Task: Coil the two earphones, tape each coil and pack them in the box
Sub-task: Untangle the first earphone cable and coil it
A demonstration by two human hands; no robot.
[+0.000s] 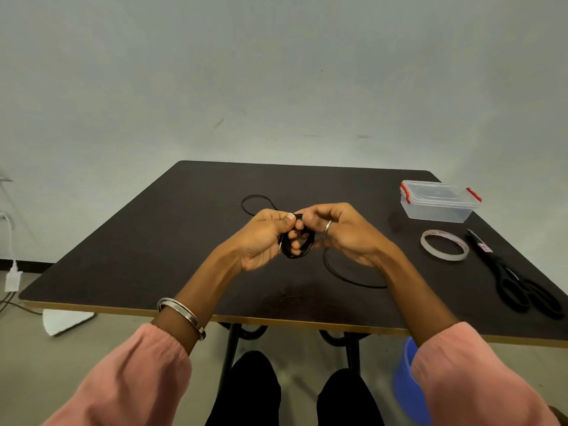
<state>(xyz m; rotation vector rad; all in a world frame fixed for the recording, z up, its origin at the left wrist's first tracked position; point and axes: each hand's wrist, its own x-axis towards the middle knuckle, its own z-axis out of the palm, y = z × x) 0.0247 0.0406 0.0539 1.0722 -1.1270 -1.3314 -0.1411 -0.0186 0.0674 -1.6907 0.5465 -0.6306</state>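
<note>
Right over the near-middle of the table (123,256), both hands are winding a black earphone (299,244) into a small coil. Best bet, I'd say: keep the loops equal in size and feed the slack cord evenly, so the coil doesn't spring apart before taping. The left hand (264,238) grips the coil, thumb pressed on top, fingers curled through it. The right hand (344,232) pinches the cord at the coil's top. Further right sit the scissors (519,281) and tape roll (444,244), then the closed box (439,201). More black cable (256,199) loops behind the hands.
</note>
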